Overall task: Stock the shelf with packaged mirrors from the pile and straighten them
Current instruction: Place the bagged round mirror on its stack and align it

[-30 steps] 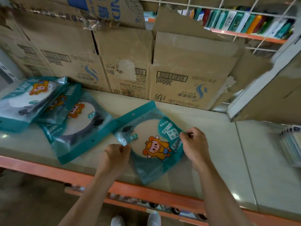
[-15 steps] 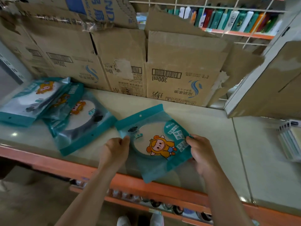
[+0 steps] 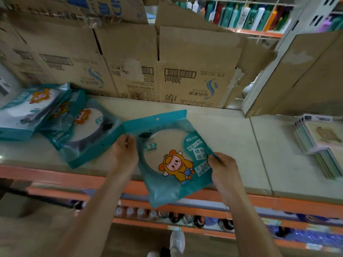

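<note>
Packaged mirror (image 3: 172, 156) overhangs the shelf (image 3: 232, 138) edge, sides grasped by fingers of left hand (image 3: 124, 153) and right hand (image 3: 222, 167), corner beside pile (image 3: 83, 127).

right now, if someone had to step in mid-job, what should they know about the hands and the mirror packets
Left hand: pinches the left edge of the mirror packet.
Right hand: grips its right edge.
The packet sits skewed, its top toward the cardboard boxes and its lower corner hanging past the orange front edge of the shelf.
Done: the other packets lie on the shelf to the left, overlapping and crooked.
Left: set this one down square beside them, then straighten the overlapped ones. No further supply is in view.
</note>
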